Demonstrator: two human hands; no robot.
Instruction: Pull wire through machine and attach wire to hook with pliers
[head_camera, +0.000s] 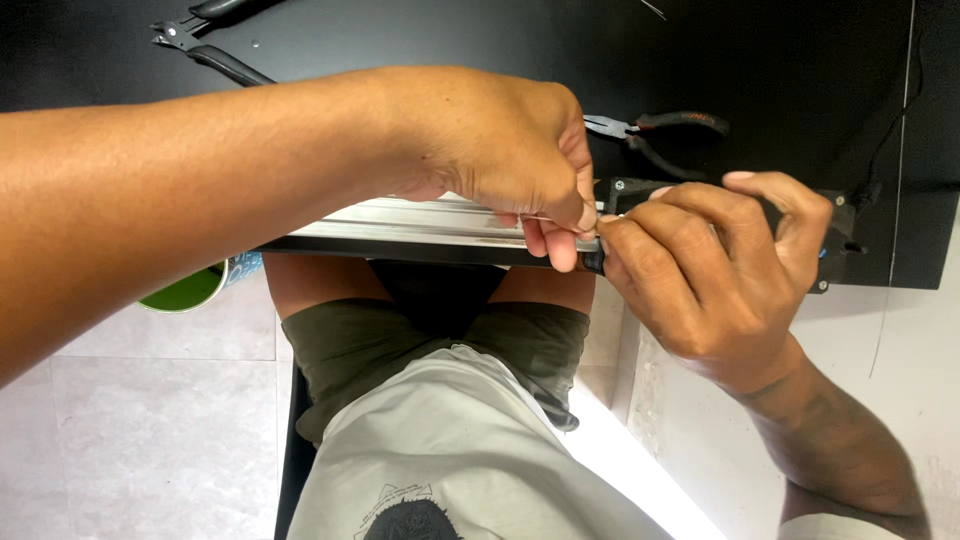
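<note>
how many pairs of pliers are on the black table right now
2. One pair of pliers with dark red handles lies just behind the left hand; another, black-handled pair sits at the table's far left edge, partly cut off. Others may be hidden.

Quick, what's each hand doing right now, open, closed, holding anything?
Left hand: closed, fingers pinching a thin wire or pin at the end of the aluminium rail.
Right hand: closed, gripping the black end block of the rail.

Long silver aluminium rail (420, 222) with a black end block (835, 235), lying level along the black tabletop's edge
</note>
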